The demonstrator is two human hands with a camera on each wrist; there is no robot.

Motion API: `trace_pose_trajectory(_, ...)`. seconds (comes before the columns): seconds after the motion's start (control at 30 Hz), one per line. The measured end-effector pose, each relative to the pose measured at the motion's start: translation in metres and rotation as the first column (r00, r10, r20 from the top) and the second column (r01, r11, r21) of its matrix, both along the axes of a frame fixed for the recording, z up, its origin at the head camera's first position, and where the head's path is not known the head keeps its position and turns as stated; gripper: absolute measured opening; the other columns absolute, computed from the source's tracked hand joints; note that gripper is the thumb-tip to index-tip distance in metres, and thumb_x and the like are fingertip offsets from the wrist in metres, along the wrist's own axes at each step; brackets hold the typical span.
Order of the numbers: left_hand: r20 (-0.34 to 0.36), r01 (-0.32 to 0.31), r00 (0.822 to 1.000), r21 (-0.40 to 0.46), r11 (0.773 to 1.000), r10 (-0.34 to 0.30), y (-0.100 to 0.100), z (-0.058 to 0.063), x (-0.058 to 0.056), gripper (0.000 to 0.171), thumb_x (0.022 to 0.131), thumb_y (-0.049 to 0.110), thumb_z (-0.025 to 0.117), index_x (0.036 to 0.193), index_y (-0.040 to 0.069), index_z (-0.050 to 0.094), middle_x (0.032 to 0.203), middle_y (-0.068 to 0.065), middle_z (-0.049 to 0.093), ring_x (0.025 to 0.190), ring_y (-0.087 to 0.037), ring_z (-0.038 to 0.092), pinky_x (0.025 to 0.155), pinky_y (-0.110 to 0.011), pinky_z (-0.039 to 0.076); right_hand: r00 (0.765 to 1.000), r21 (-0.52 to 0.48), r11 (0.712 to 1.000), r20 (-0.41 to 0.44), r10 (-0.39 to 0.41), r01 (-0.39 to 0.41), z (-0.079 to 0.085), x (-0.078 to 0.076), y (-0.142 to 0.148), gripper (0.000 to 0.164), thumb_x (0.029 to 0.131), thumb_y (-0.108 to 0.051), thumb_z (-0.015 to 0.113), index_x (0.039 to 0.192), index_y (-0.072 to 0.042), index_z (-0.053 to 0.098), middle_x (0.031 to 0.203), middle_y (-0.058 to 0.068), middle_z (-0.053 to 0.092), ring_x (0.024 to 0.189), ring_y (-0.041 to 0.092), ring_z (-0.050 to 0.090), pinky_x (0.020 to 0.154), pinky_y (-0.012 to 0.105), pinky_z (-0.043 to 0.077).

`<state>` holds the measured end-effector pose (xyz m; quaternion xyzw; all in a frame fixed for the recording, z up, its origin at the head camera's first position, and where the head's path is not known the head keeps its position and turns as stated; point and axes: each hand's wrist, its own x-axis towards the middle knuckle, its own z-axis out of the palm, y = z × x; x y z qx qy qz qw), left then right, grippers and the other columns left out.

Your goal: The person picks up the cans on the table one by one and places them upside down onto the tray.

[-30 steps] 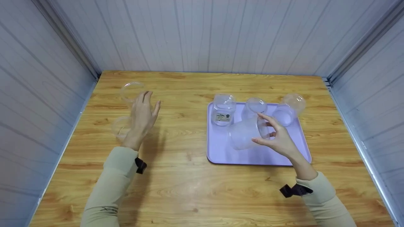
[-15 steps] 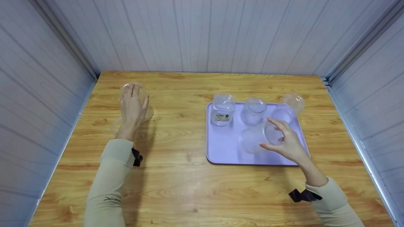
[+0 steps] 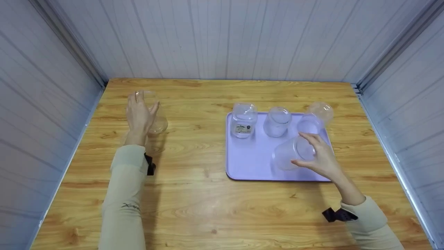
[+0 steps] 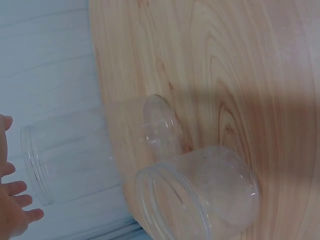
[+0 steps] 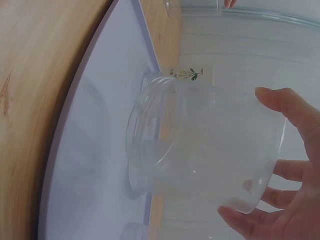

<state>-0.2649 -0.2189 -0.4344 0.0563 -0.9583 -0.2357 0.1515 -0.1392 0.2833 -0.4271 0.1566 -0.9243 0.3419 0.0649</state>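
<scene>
In the head view my left hand (image 3: 139, 117) is over the mouth of a tall clear jar (image 3: 159, 124) standing at the table's far left. The left wrist view shows its fingers spread beside the threaded rim of that jar (image 4: 80, 152), not curled round it. A second clear jar (image 4: 220, 192) stands closer, mostly behind my wrist in the head view. My right hand (image 3: 322, 156) grips a clear jar (image 3: 285, 158) by its base, thumb on one side and fingers on the other. That jar is upside down, its threaded mouth (image 5: 155, 135) at the tray's surface.
The lilac tray (image 3: 246, 163) lies on the right of the wooden table (image 3: 201, 208). Along its far side stand a squarish labelled jar (image 3: 244, 119), a round jar (image 3: 277, 121) and another clear jar (image 3: 319, 113). Panel walls (image 3: 208, 38) enclose the table.
My left hand has moved left to the far jar. My right hand has shifted the jar it grips rightward and slightly nearer across the tray.
</scene>
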Motion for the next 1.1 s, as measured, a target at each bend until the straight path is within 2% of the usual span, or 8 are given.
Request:
trace_pose_trajectory(0.1, 0.066, -0.006, 0.998, -0.001, 1.000, 0.006, -0.002, 0.002, -0.004, 0.075, 0.086, 0.046, 0.050, 0.135, -0.004, 0.024, 0.136, -0.027, 0.024, 0.126, -0.038, 0.022, 0.100, -0.050, 0.023, 1.000, 0.029, 1.000, -0.001, -0.003, 0.003, -0.001, 0.000, 0.003, 0.081, 0.058, -0.021, 0.083, 0.126, 0.002, 0.046, 0.117, 0.022, 0.045, 0.108, 0.036, 0.042, 0.088, 0.052, 0.033)
trace_pose_trajectory(0.27, 0.144, -0.032, 0.989, 0.014, 0.999, 0.030, -0.004, 0.004, -0.007, 0.086, 0.082, 0.052, 0.050, 0.137, -0.005, 0.017, 0.138, -0.027, 0.018, 0.127, -0.039, 0.017, 0.101, -0.050, 0.019, 0.999, 0.084, 0.996, 0.044, -0.023, 0.019, -0.001, 0.000, 0.010, 0.079, 0.060, -0.024, 0.082, 0.126, 0.001, 0.045, 0.118, 0.023, 0.044, 0.108, 0.039, 0.040, 0.088, 0.056, 0.032)
trace_pose_trajectory(0.4, 0.168, -0.057, 0.984, 0.027, 0.998, 0.052, -0.006, 0.005, -0.008, 0.089, 0.080, 0.051, 0.055, 0.137, -0.005, 0.016, 0.138, -0.028, 0.017, 0.128, -0.040, 0.015, 0.101, -0.052, 0.018, 0.997, 0.123, 0.992, 0.072, -0.037, 0.028, -0.001, -0.001, 0.014, 0.080, 0.061, -0.025, 0.081, 0.127, 0.002, 0.044, 0.119, 0.025, 0.042, 0.108, 0.042, 0.039, 0.087, 0.058, 0.032)
trace_pose_trajectory(0.63, 0.181, -0.069, 0.981, 0.007, 0.998, 0.067, -0.007, 0.006, -0.012, 0.091, 0.076, 0.051, 0.061, 0.135, -0.003, 0.019, 0.134, -0.028, 0.023, 0.124, -0.042, 0.021, 0.096, -0.055, 0.026, 0.995, 0.157, 0.986, 0.084, -0.062, 0.048, -0.001, -0.004, 0.022, 0.081, 0.062, -0.025, 0.081, 0.126, 0.004, 0.043, 0.118, 0.027, 0.042, 0.108, 0.044, 0.038, 0.087, 0.059, 0.030)
trace_pose_trajectory(0.9, 0.293, -0.050, 0.955, -0.009, 0.999, 0.050, -0.005, 0.010, -0.020, 0.100, 0.074, 0.056, 0.059, 0.140, 0.000, 0.009, 0.138, -0.029, 0.014, 0.125, -0.044, 0.016, 0.094, -0.059, 0.025, 0.986, 0.198, 0.975, 0.116, -0.123, 0.098, 0.000, -0.007, 0.037, 0.083, 0.062, -0.026, 0.080, 0.127, 0.006, 0.040, 0.118, 0.032, 0.039, 0.105, 0.048, 0.038, 0.084, 0.062, 0.032)
trace_pose_trajectory(1.1, 0.325, -0.062, 0.943, -0.045, 0.997, 0.073, -0.002, 0.012, -0.027, 0.104, 0.072, 0.057, 0.060, 0.140, -0.001, 0.008, 0.134, -0.031, 0.018, 0.120, -0.046, 0.022, 0.090, -0.058, 0.030, 0.978, 0.244, 0.961, 0.126, -0.166, 0.132, 0.001, -0.012, 0.047, 0.083, 0.064, -0.025, 0.079, 0.128, 0.008, 0.037, 0.120, 0.035, 0.037, 0.105, 0.050, 0.037, 0.083, 0.064, 0.031)
